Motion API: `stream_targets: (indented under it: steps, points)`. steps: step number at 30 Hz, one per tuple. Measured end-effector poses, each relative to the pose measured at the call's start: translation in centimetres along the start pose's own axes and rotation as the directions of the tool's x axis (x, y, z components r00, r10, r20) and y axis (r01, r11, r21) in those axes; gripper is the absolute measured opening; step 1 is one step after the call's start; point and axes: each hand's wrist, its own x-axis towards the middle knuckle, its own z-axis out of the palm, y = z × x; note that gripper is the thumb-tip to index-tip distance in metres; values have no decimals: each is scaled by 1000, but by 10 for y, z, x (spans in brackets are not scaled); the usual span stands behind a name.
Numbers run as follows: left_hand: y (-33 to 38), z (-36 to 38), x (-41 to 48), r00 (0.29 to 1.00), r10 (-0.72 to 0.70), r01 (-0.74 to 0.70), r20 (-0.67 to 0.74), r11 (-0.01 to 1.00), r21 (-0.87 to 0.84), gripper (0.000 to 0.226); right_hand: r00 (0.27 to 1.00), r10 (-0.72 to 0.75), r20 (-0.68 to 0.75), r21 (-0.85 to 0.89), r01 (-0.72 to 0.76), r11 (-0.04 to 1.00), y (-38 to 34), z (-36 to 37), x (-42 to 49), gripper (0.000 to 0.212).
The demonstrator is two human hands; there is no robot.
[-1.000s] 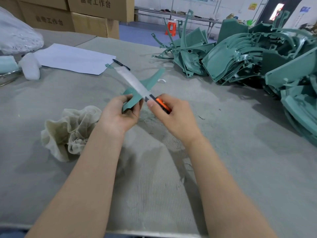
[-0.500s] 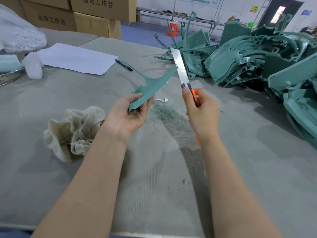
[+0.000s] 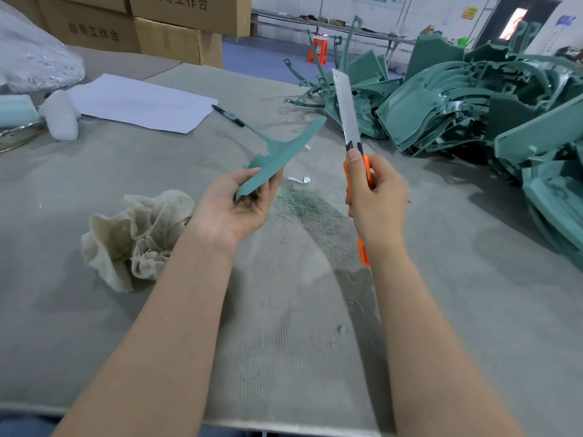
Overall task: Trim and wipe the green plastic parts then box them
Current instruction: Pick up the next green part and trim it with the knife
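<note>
Across right side of bench (image 3: 94,310): big pile of green parts (image 3: 473,99) waiting, so task judged far from finished. Cardboard boxes (image 3: 176,33) at back, none seen open for packing. Rag (image 3: 138,234) beside left forearm, untouched; wiping and boxing of current piece not yet done. Shavings (image 3: 303,205) between hands suggest trimming under way. Left hand (image 3: 233,206) palm up, fingers curled round near end of one green part (image 3: 280,156), held above bench. Right hand (image 3: 375,200) wrapped round orange handle of knife (image 3: 347,115), thumb along it, blade upright, apart from part.

Teal-green plastic part (image 3: 285,152); utility knife (image 3: 349,121) orange-handled, silver-bladed; rag (image 3: 135,234) off-white; paper sheet (image 3: 138,102) white; cardboard boxes (image 3: 176,42) brown; table (image 3: 441,310) grey.
</note>
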Motion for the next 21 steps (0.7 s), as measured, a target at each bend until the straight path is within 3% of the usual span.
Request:
stream_targets:
  steps: [8, 21]
  points:
    - [-1, -2, 2, 1000, -12, 12, -19, 1000, -11, 16, 997, 0, 81, -67, 6, 998, 2, 3, -3, 41]
    - [1, -4, 2, 1000, -9, 9, -27, 1000, -17, 21, 985, 11, 174, -4, -10, 1000, 1, 4, -6, 37]
